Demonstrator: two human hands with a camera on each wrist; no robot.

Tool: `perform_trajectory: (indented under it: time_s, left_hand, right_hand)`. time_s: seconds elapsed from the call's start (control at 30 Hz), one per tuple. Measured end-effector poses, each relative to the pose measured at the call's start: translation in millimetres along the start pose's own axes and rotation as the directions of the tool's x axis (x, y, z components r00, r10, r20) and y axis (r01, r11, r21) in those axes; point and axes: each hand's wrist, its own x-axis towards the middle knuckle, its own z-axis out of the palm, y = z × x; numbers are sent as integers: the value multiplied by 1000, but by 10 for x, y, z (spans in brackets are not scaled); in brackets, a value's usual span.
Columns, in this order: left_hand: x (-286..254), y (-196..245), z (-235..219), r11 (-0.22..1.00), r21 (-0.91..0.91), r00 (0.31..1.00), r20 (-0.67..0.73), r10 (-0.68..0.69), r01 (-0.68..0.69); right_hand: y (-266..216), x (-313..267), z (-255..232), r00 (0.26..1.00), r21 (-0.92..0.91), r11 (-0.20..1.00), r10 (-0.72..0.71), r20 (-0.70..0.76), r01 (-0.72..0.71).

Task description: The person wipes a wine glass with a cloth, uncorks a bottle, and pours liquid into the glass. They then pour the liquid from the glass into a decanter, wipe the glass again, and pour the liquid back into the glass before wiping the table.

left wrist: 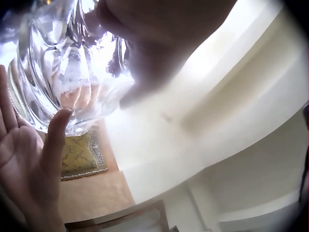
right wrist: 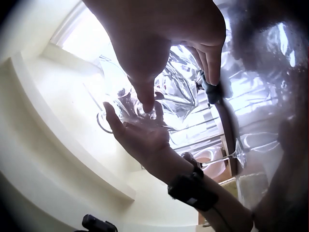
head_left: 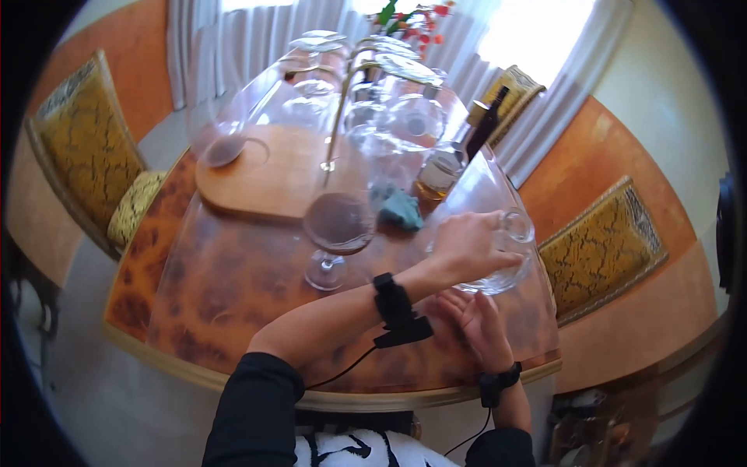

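Note:
A clear glass vessel (head_left: 498, 282) with a ridged body is at the table's right side. My left hand (head_left: 469, 247) reaches across and grips its upper part, fingers curled round the glass. Just below the vessel is my right hand (head_left: 484, 325), palm up with fingers extended; whether it touches the glass is unclear. In the left wrist view, light shines through the ridged vessel (left wrist: 72, 77), with the right hand (left wrist: 31, 154) spread beside it. The right wrist view shows the left hand (right wrist: 145, 140) at the vessel (right wrist: 179, 89), partly hidden by my right hand (right wrist: 164, 34).
A stemmed glass (head_left: 338, 226) of dark liquid and a teal cloth (head_left: 400, 210) stand left of my hands. Behind are a wooden board (head_left: 272, 183), a large glass (head_left: 224, 144), a bottle of amber liquid (head_left: 440, 173), a dark bottle (head_left: 486, 124) and several glass vessels. Chairs flank the table.

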Motion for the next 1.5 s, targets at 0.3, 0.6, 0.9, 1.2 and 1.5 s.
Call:
perform_trajectory:
  time_s: [0.3,0.6,0.9,1.2,1.5]
  left_hand:
    - [143,-288,69,997,58,988,149,-49,41]
    - [152,-276,0,998,63,994,110,-17,10]
    - [185,-326,63,975,215,977,190,-92,50]
    - [110,-311,76,972,226,994,99,43,-65]
    - [119,-351,61,952,296,994,88,60,-84]
  right_hand:
    - [37,65,-195,966,104,960,257,27,-259]
    - [-96,-58,-66,882,-115,904,428,200,-413]
    - [-1177,-355,-266,981,-471,860,-177,85,196]
    - [-1167,886,-1189,967,-978,-207,-249,49,-4]
    - [-1454,1172,-805,931,-868,-374,31,-363,-326]
